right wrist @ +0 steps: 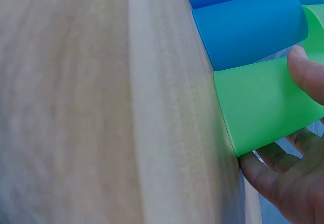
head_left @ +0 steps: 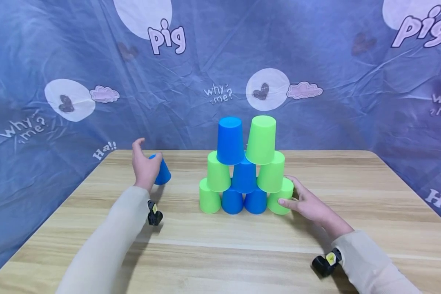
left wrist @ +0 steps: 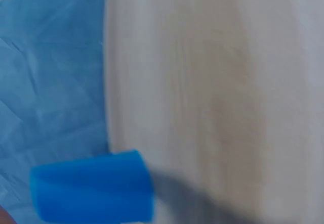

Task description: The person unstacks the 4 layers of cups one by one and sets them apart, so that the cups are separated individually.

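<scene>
In the head view, upside-down cups form a stack of three rows. Its top row is a blue cup [head_left: 230, 141] beside a green cup [head_left: 261, 140]. My right hand [head_left: 308, 206] grips the green end cup [right wrist: 271, 102] of the bottom row, thumb across its front and fingers around its outer side. Off to the left, my left hand [head_left: 145, 167] is at a separate blue cup [head_left: 163, 173], fingers spread and thumb by the cup's upper end. That blue cup [left wrist: 93, 188] shows at the lower left in the left wrist view; most of the hand is outside that view.
Both hands work over a wooden table [head_left: 220, 261]. Behind it hangs a blue printed cloth [head_left: 198, 69], which also drapes at both sides. The bottom row also has a green cup [head_left: 209, 198] at its left end and two blue cups between.
</scene>
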Tool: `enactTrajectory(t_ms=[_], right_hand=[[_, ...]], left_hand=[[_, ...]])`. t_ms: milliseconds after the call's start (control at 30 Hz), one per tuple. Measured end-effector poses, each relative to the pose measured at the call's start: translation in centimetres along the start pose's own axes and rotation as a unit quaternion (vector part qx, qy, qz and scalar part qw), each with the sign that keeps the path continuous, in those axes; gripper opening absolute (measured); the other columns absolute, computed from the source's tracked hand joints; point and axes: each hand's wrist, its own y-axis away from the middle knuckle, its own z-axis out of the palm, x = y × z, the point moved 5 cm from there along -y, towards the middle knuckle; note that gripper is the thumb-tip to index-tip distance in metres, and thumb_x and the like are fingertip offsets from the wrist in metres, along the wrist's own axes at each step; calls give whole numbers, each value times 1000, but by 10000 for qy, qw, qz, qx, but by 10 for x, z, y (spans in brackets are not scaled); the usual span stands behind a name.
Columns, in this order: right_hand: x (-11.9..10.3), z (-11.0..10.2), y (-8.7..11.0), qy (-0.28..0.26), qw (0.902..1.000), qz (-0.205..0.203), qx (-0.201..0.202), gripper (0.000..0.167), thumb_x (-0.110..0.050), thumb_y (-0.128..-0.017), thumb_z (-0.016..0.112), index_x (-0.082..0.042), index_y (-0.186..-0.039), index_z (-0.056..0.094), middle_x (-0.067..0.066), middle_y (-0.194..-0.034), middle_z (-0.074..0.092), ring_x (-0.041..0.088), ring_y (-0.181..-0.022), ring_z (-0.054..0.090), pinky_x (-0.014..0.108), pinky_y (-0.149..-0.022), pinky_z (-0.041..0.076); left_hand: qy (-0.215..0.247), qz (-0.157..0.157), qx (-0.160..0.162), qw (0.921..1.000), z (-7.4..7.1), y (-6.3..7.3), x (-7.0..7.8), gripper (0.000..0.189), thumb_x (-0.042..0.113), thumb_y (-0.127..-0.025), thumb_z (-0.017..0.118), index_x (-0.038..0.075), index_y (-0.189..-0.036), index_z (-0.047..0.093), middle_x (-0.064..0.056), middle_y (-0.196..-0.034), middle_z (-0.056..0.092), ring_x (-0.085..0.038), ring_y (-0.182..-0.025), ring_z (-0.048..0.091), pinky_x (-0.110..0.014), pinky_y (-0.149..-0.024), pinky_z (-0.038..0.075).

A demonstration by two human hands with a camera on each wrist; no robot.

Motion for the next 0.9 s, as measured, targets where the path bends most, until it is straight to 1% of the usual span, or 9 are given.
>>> enactTrajectory(t_ms=[67, 167, 200, 300, 400, 500, 633, 767, 900], right_hand=[[0, 0, 0, -3, 10000, -6, 5, 70, -18, -88, 61, -8, -143, 19, 21, -122, 47, 38, -117, 42, 61, -100, 27], [0, 0, 0, 0, 10000, -12, 29, 70, -19, -88, 62, -7, -143, 20, 22, -123, 46, 39, -119, 40, 62, -100, 25], [0, 0, 0, 0, 10000, -11, 34, 70, -19, -88, 62, -7, -142, 20, 22, -124, 46, 40, -120, 40, 63, -100, 25], [0, 0, 0, -11, 10000, 1, 52, 69, -19, -88, 62, -7, -142, 20, 22, -125, 46, 40, -121, 38, 63, -101, 24], [1, 0, 0, -9, 10000, 15, 61, 70, -20, -88, 62, -7, -142, 20, 23, -125, 45, 41, -122, 38, 64, -101, 23], [1, 1, 1, -8, 10000, 20, 69, 70, -20, -88, 62, -7, -142, 20, 23, -126, 45, 41, -122, 37, 64, -101, 22], [0, 1, 1, 0, 10000, 19, 71, 70, -20, -87, 62, -7, -142, 21, 22, -125, 45, 41, -122, 38, 64, -101, 23], [0, 1, 2, -5, 10000, 24, 68, 70, -21, -87, 62, -8, -143, 20, 22, -126, 45, 42, -123, 37, 64, -101, 23], [-1, 1, 2, -12, 10000, 38, 73, 71, -21, -87, 62, -8, -143, 20, 22, -127, 45, 42, -123, 36, 64, -101, 23]], left_hand=[[115, 299, 131, 9994, -1, 1, 15, 57, 19, -89, 56, 18, -139, 30, -1, -148, 29, -20, -133, 30, -38, -109, 26], [293, 751, 222, 9965, 0, 3, 36, 53, 20, -90, 55, 15, -138, 33, -1, -147, 31, -16, -134, 28, -35, -110, 23], [387, 899, 220, 9950, 1, 4, 42, 51, 19, -90, 55, 14, -137, 34, -1, -147, 31, -14, -137, 25, -33, -111, 23], [725, 1335, 191, 9882, 4, 10, 63, 48, 15, -91, 54, 11, -135, 36, -3, -146, 32, -13, -136, 25, -30, -110, 23], [1078, 1750, 117, 9786, 7, 19, 82, 45, 11, -91, 53, 5, -134, 38, -7, -145, 34, -15, -136, 27, -27, -111, 22], [1393, 2039, -32, 9690, 12, 28, 99, 43, 6, -92, 50, 0, -133, 39, -12, -144, 35, -19, -136, 28, -29, -112, 21], [1711, 2341, -309, 9565, 19, 40, 116, 41, 2, -93, 47, -6, -132, 38, -18, -142, 35, -25, -137, 27, -34, -113, 21], [1750, 2618, -661, 9468, 24, 52, 130, 40, 4, -94, 46, -5, -132, 37, -18, -142, 35, -22, -136, 30, -34, -112, 24], [1789, 2748, -1044, 9389, 27, 62, 142, 43, 11, -95, 47, -2, -134, 35, -14, -143, 34, -19, -136, 31, -32, -112, 25]])
